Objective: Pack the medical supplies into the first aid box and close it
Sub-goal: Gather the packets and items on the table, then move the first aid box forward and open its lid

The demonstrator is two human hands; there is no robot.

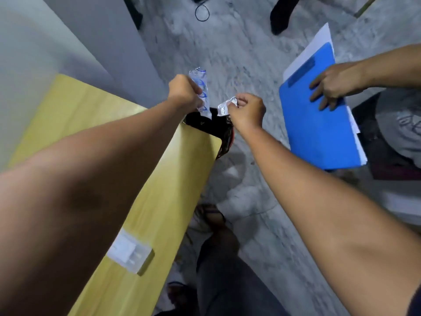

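Both hands over the black pouch (206, 123): left hand (185, 92) fingers pinching a clear packet (200, 87), right hand (247, 110) pinching foil sachet (226, 106); drop them straight in, one at a time.

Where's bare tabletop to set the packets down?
Bare: the yellow tabletop between the left forearm and the wall-side edge. Also between the clear packet and the black pouch. Crowded: the far corner, where the left hand and right hand hold packets over the pouch.
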